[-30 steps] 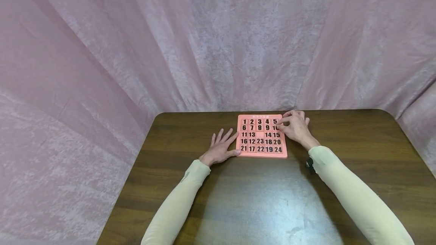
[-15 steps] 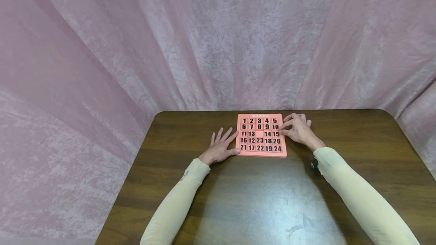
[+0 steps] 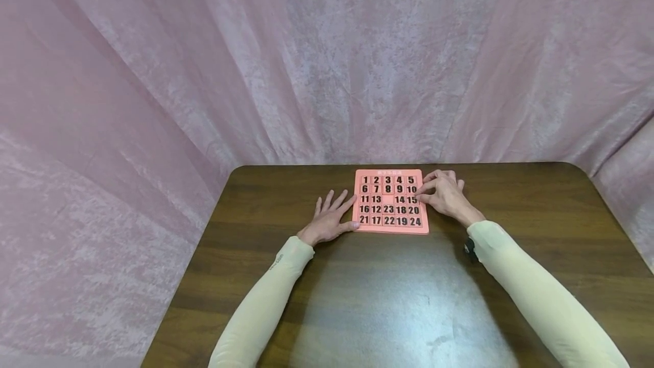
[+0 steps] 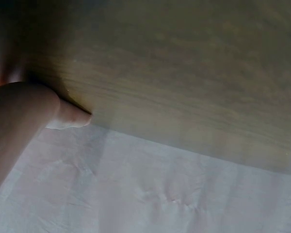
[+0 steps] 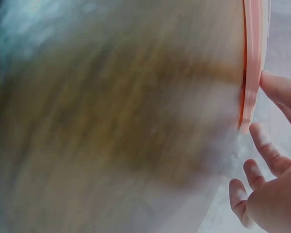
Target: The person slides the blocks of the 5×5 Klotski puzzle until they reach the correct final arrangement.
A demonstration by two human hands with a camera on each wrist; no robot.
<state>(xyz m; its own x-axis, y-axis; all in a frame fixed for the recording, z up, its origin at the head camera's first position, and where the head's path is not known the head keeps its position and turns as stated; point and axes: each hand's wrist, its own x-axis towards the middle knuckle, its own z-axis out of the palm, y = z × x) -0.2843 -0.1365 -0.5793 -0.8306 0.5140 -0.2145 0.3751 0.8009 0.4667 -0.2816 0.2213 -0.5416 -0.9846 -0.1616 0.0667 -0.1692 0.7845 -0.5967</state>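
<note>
A pink number slide puzzle (image 3: 391,230) lies flat near the table's far edge, its black numbers in rows. One gap shows in the middle row, between 13 and 14. My left hand (image 3: 328,224) rests with spread fingers at the puzzle's left side, forefinger and thumb touching its edge. Over the right edge, my right hand (image 3: 445,194) has its thumb and forefinger tips at tiles 10 and 15. In the right wrist view the puzzle's side (image 5: 252,53) is edge-on, a fingertip against its face and the other fingers loosely bent.
The brown wooden table (image 3: 388,300) has rounded far corners and a bright glare in front of the puzzle. Pink velvet curtains (image 3: 368,72) hang close behind the table and along its left. A dark band (image 3: 469,247) sits at the right wrist.
My right fingertips have drawn back from tiles 5 and 10 toward the right edge, then moved slightly inward at 10 and 15. The left hand stays put. Tile order looks the same.
</note>
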